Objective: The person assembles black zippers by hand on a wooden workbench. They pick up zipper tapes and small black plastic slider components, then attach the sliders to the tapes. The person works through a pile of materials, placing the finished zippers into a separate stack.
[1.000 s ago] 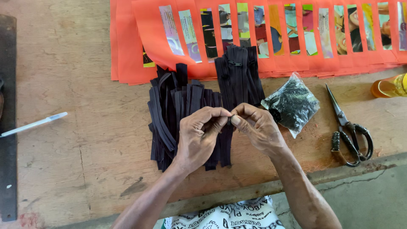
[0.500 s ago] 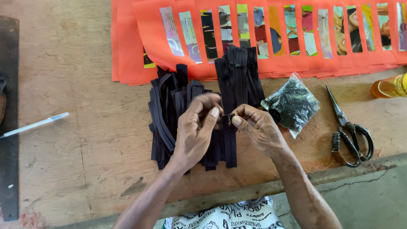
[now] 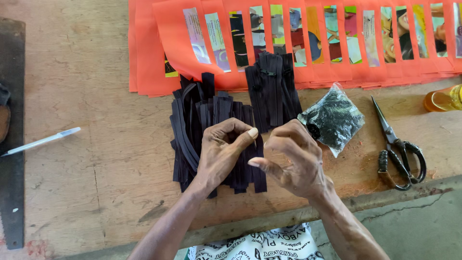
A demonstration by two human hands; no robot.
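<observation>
Head view: our hands have drawn apart; left hand (image 3: 224, 151) pinches a black zipper strip (image 3: 254, 137), right hand (image 3: 293, 161) loosely curled, empty, above the zipper pile (image 3: 192, 125) on the bench (image 3: 96, 183).

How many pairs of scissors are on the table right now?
1. The scissors lie on the wooden table at the right, beside the clear bag of small black parts. Others could be hidden under the orange sheets.

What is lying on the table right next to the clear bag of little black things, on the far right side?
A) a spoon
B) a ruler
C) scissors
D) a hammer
C: the scissors with dark handles lie on the wooden table just right of the clear bag.
</observation>
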